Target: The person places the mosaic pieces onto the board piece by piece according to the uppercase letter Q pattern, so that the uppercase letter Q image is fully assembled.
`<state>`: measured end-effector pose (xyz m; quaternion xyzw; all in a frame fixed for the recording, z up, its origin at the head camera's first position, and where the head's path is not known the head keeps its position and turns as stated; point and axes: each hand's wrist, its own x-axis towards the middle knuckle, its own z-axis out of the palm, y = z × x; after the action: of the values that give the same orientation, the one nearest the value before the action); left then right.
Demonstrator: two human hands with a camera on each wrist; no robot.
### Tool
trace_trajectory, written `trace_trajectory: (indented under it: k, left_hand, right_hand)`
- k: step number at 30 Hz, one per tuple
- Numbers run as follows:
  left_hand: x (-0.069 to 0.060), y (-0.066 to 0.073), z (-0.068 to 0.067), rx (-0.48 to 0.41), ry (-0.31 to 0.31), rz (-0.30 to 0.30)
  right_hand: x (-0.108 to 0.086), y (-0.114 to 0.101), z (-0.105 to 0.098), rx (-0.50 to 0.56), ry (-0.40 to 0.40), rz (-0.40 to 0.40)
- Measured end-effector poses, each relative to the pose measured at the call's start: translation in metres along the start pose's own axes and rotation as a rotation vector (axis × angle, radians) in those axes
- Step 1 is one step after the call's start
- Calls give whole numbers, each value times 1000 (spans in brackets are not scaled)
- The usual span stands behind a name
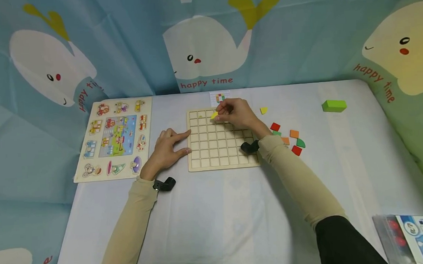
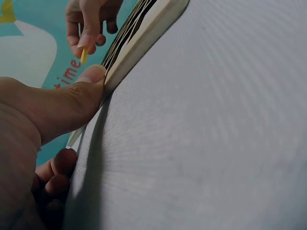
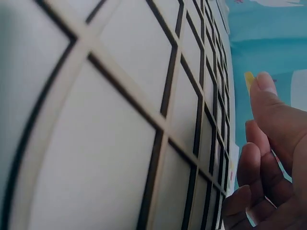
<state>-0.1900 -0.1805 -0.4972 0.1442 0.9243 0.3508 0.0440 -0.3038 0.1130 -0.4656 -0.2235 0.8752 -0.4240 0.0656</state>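
Note:
A wooden grid board (image 1: 209, 163) with rows of square recesses lies flat on the table. Above its upper part, my right hand (image 1: 236, 113) pinches a small yellow tile (image 1: 214, 115) between thumb and fingertips; the tile shows as a yellow sliver (image 2: 84, 55) in the left wrist view and at the thumb tip (image 3: 249, 78) in the right wrist view. My left hand (image 1: 167, 149) touches the board's left edge with thumb and index finger spread, the other fingers bent. Behind the board lies a small pattern card (image 1: 217, 97), partly hidden by the right hand.
Right of the board lie a yellow piece (image 1: 264, 110) and several red, orange and green tiles (image 1: 294, 134), some hidden by the sleeve. Farther right is a green block (image 1: 334, 106). A picture puzzle board (image 1: 104, 169) lies at left, a boxed set (image 1: 421, 236) at the front right corner.

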Motion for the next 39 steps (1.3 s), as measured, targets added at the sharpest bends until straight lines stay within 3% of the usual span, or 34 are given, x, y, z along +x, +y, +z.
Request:
trace_trajectory:
  k: [22, 30, 39]
  left_hand:
    - [0, 1, -2, 4, -20, -16]
    - [0, 2, -1, -3, -4, 1]
    - [-1, 4, -2, -5, -7, -11]
  right_hand:
    - [7, -11, 13, -116, -93, 100]
    - [7, -7, 12, -142, -115, 81]
    - [7, -4, 12, -88, -108, 64]
